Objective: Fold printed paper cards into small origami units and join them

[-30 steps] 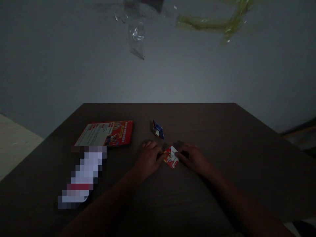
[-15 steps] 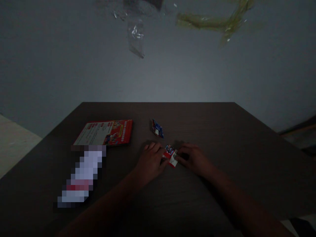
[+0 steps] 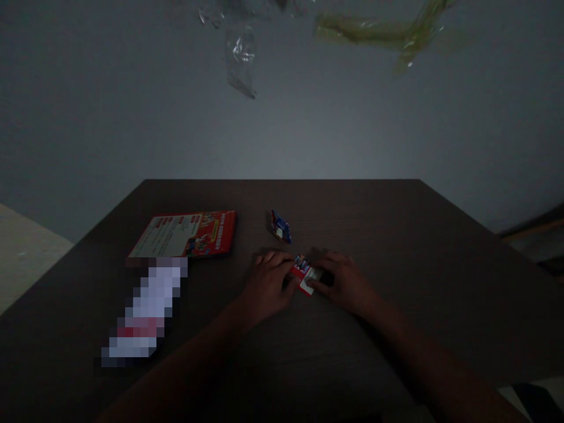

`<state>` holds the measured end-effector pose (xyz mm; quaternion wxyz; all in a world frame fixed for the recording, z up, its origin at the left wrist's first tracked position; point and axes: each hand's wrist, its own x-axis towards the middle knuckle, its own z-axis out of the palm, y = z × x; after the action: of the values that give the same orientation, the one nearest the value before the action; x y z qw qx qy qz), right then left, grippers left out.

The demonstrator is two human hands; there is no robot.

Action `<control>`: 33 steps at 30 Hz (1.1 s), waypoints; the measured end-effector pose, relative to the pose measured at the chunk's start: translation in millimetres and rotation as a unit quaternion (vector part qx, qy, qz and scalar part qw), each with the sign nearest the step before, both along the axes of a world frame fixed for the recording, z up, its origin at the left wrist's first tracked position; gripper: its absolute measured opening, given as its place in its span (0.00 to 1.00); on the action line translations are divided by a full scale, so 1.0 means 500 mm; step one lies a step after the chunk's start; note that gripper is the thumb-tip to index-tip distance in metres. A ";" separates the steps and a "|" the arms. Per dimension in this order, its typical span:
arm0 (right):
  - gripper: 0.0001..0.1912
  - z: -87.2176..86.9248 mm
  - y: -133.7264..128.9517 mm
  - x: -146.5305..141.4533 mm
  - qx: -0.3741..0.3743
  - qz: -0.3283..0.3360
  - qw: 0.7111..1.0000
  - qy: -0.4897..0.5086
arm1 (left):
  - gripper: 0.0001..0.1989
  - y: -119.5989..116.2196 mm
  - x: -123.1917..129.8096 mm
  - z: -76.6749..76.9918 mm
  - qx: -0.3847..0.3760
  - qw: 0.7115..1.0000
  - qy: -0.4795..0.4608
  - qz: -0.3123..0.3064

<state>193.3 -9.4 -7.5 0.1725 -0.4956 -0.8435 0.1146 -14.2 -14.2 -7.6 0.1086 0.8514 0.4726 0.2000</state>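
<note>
A small red and white printed card (image 3: 304, 275) lies between my two hands near the middle of the dark table. My left hand (image 3: 269, 286) grips its left edge, the thumb at the lower side and the fingers at the upper side. On the right edge, my right hand (image 3: 343, 279) pinches the card with thumb and fingers. Just beyond the hands stands a small blue folded piece (image 3: 281, 227), tilted on the table. Whether the card has several layers cannot be made out in the dim light.
A red and white printed booklet or box (image 3: 189, 235) lies at the left of the table (image 3: 352, 205). Nearer me is a pixelated pale object (image 3: 143, 311). Behind the table rises a grey wall (image 3: 308, 129) with yellow tape and clear plastic stuck on it.
The card has turned slightly and looks flatter between my fingers. My right thumb has shifted a little left over its lower part. The view has tilted slightly.
</note>
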 end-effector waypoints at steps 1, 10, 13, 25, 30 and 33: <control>0.17 0.000 -0.001 -0.003 0.002 -0.007 1.000 -0.003 | 0.16 -0.001 0.001 0.001 -0.002 1.000 0.000 -0.003; 0.23 -0.004 0.002 -0.007 -0.012 -0.018 1.000 -0.007 | 0.20 0.000 0.004 0.003 -0.031 1.000 0.002 0.007; 0.25 -0.003 0.003 -0.001 -0.031 -0.018 0.999 0.007 | 0.17 -0.001 0.001 0.002 -0.032 0.998 0.004 0.051; 0.24 -0.006 0.015 0.016 -0.082 -0.003 0.994 0.070 | 0.06 0.023 -0.040 0.014 -0.083 0.987 -0.009 0.138; 0.21 -0.002 0.016 0.020 -0.088 0.019 0.992 0.090 | 0.12 0.013 -0.031 0.009 -0.050 0.997 -0.054 -0.005; 0.20 0.003 0.017 0.026 -0.089 0.050 0.990 0.098 | 0.17 0.011 -0.022 0.010 -0.047 0.994 -0.046 -0.083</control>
<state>206.3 -1.0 -5.9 0.2039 -0.4523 -0.8328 0.2457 -25.3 -9.0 -2.4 0.1866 0.8713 0.4040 0.2068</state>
